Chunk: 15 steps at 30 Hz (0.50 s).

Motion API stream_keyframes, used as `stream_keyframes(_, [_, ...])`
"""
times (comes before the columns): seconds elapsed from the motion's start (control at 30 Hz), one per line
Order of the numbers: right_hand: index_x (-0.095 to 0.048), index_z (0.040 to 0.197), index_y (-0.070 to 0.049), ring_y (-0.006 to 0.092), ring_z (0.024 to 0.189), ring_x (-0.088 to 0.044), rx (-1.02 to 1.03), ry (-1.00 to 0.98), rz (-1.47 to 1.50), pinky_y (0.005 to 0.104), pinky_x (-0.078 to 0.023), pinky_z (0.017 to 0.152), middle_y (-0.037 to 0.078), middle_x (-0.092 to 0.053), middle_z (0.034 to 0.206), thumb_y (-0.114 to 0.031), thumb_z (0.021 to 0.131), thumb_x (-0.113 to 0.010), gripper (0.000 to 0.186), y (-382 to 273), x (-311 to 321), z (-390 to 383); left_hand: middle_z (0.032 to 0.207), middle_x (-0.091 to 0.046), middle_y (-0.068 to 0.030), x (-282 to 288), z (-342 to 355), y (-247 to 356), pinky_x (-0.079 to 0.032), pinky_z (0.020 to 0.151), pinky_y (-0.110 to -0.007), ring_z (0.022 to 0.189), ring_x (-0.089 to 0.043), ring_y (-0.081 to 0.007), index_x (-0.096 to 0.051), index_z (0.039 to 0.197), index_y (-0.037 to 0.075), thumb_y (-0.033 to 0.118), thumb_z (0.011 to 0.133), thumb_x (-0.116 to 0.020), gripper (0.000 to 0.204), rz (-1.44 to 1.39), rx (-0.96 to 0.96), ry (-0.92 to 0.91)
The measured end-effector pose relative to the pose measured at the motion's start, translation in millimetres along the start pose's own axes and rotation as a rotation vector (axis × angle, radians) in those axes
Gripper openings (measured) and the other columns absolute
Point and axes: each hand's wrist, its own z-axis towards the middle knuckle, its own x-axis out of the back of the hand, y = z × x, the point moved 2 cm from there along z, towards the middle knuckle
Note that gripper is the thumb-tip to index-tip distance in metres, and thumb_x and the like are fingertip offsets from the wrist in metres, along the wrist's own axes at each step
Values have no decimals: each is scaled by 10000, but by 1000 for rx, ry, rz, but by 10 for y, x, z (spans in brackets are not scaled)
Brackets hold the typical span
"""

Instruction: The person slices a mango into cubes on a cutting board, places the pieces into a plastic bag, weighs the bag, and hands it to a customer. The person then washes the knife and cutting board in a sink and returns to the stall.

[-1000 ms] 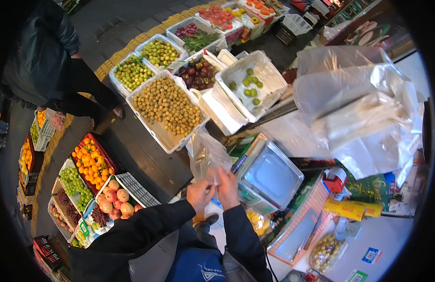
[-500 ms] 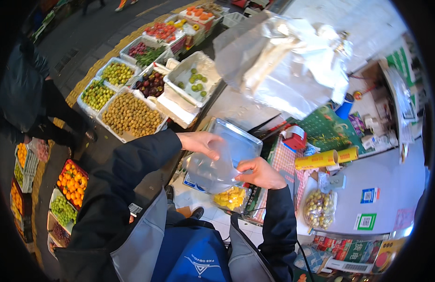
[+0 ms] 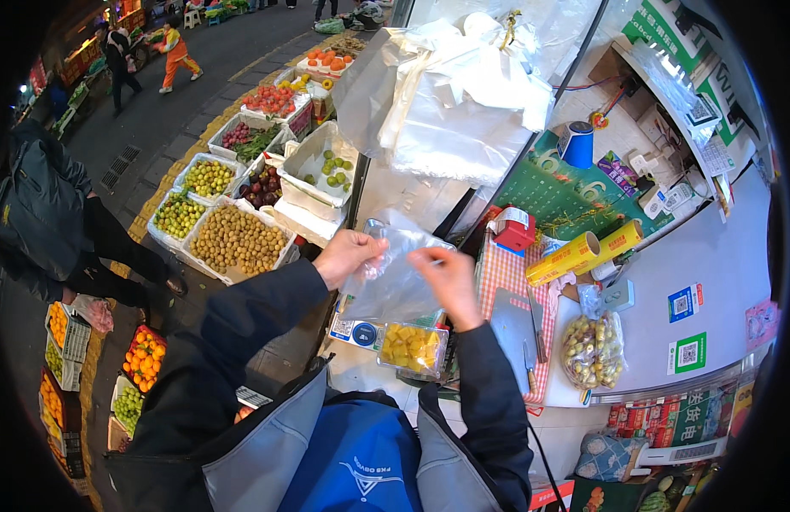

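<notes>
A clear plastic bag (image 3: 393, 288) hangs between my hands, in front of my chest. My left hand (image 3: 350, 258) pinches its gathered upper left part between thumb and fingers. At the bag's right side is my right hand (image 3: 453, 283), its thumb and fingertips brought together on the thin film; slight blur softens them. Just below the bag sits a clear box of yellow cut fruit (image 3: 412, 348). Behind the bag, a metal tray (image 3: 374, 225) is mostly hidden.
Crates of longans (image 3: 237, 239) and other fruit line the left. Plastic bags (image 3: 463, 102) hang ahead. On the right are a knife (image 3: 538, 328), a cutting board (image 3: 510, 328), yellow film rolls (image 3: 574, 256) and bagged fruit (image 3: 593, 350). A person (image 3: 62, 205) stands at left.
My hands have risen slightly, and the bag now hangs flatter between them. My right hand has moved up along the bag. The view has tilted up, showing more street.
</notes>
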Motion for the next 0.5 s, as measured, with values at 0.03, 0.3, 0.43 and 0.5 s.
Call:
stream_keyframes(0.03, [-710,1015,27,104,762,-618,-49,-65,46,256,-482,654,71,-701,817,-283,840,-769,362,43,-184,-46,708,-618,-19,-82,-25,-85,-455,550,-227,596,-563,-98,-617,768,56,236,906,-715,247,-105,15,40])
stream_keyframes(0.3, [-625,1010,-40,155,868,-653,-56,127,887,318,-531,784,56,-680,954,-134,973,-570,116,728,-158,27,661,-626,-87,650,-326,-556,-520,543,-315,550,-629,-198,-573,801,11,81,863,-616,103,790,-188,579])
stream_keyframes(0.43, [-593,969,-80,188,899,-655,-2,182,1071,362,-536,836,68,-678,960,-151,963,-584,72,1208,143,86,747,-614,-77,1558,-373,-612,-525,578,-329,659,-631,-185,-560,870,3,97,887,-550,97,-704,-68,1089])
stream_keyframes(0.5, [-596,996,-71,183,901,-646,-192,216,891,351,-525,844,64,-673,961,-115,939,-604,72,1378,17,57,741,-594,-56,1637,-434,-493,-487,586,-293,683,-603,-173,-562,817,5,179,904,-605,199,-599,-236,1029])
